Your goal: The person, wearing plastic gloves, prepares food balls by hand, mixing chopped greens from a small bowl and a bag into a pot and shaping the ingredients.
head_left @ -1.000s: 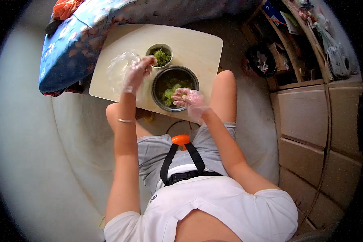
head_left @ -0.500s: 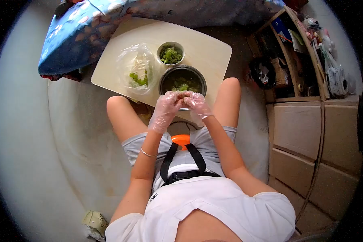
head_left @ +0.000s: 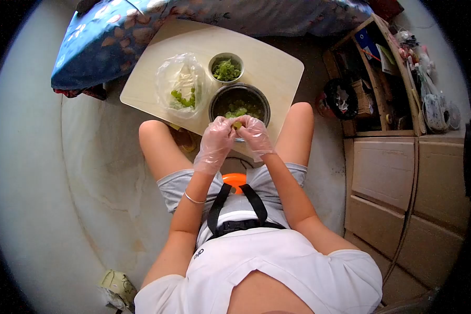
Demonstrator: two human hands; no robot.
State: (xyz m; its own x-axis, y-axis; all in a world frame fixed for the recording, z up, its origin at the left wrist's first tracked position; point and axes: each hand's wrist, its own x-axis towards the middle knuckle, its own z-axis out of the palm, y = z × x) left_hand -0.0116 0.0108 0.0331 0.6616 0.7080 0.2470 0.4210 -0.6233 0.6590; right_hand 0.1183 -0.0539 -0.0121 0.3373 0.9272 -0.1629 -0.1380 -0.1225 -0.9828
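Both hands wear clear plastic gloves and meet at the near rim of a dark metal pot (head_left: 267, 112) with green pieces in liquid. My left hand (head_left: 218, 140) and my right hand (head_left: 253, 135) pinch a small green piece (head_left: 237, 125) between their fingertips. Behind the pot stands a bowl (head_left: 211, 68) filled with green peels or leaves. To the left, an open clear plastic bag (head_left: 165, 78) holds green grape-like fruit (head_left: 183, 99) and something pale.
A cream table (head_left: 267, 55) bears the containers. Blue patterned cloth (head_left: 97, 47) hangs behind it. At the right are a wooden shelf (head_left: 374, 68), a black-lined bin (head_left: 341, 99) and cardboard boxes (head_left: 384, 172). A pale green packet (head_left: 118, 288) lies on the floor at the lower left.
My left hand has come from above the bag and bowl to meet my right hand at the pot's near edge. The green piece between the fingertips now shows more clearly.
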